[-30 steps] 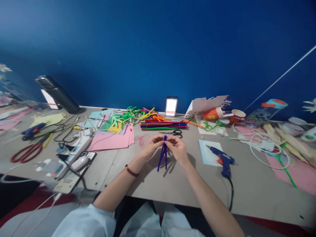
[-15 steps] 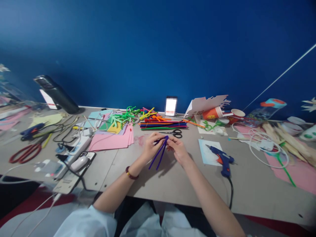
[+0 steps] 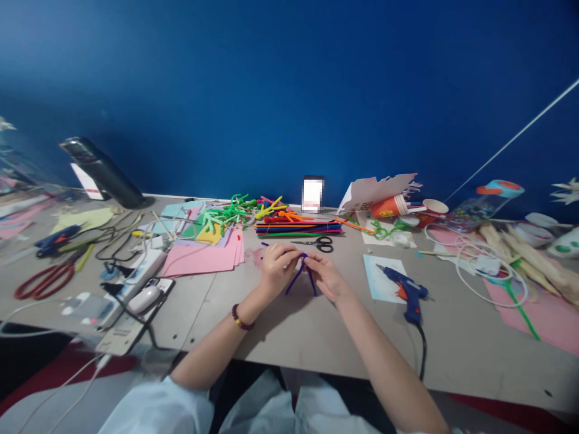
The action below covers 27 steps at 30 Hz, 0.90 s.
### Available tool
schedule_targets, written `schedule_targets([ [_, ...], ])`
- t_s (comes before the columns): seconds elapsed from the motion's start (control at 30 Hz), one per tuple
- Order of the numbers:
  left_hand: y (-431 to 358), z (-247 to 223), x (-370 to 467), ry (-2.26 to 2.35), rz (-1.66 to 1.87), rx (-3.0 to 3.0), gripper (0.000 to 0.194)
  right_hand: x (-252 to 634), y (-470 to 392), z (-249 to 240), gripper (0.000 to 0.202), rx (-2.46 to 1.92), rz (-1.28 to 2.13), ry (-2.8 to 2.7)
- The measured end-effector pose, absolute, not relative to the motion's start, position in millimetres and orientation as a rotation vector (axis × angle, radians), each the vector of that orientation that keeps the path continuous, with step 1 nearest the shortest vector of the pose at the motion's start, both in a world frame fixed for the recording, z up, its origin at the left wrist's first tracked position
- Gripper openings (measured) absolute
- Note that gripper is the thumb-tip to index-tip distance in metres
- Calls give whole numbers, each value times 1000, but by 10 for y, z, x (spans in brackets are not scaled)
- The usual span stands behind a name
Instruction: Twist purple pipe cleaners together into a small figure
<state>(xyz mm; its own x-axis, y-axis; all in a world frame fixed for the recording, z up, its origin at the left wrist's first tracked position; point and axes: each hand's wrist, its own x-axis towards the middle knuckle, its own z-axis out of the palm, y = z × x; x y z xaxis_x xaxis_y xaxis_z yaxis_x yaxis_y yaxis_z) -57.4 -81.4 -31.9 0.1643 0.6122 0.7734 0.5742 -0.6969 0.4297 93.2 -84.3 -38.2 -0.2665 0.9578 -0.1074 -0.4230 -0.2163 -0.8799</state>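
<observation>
Purple pipe cleaners [image 3: 295, 282] are pinched between my two hands above the middle of the table. Two ends hang down and spread apart like an upside-down V, and a short purple end pokes out past the left knuckles. My left hand [image 3: 277, 269] is closed on them, a beaded bracelet on its wrist. The fingertips of my right hand [image 3: 326, 276] press on the bend from the other side; part of the bend is hidden by fingers. Just beyond lie black-handled scissors [image 3: 324, 244] and a bundle of coloured pipe cleaners [image 3: 298, 229].
A blue glue gun [image 3: 409, 292] rests on light blue paper to the right. Pink paper sheets [image 3: 194, 259], a power strip [image 3: 136, 283] and red-handled scissors [image 3: 45, 280] lie to the left. A phone [image 3: 313, 194] stands against the blue wall, beside paper cups [image 3: 389, 207].
The hanging purple ends have swung right and spread wider apart. A short purple end now shows beyond my left hand. Both hands stay in nearly the same place.
</observation>
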Motion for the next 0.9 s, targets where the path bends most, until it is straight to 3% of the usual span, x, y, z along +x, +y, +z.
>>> schedule_targets([
  [0.47,-755,-403,-616,1445,1648,2460,8,910,-899,-331,24,-752,1810,-898],
  [0.9,-716,-417,-688,1431,1589,2642,16,875,-890,-363,31,-945,1689,-955],
])
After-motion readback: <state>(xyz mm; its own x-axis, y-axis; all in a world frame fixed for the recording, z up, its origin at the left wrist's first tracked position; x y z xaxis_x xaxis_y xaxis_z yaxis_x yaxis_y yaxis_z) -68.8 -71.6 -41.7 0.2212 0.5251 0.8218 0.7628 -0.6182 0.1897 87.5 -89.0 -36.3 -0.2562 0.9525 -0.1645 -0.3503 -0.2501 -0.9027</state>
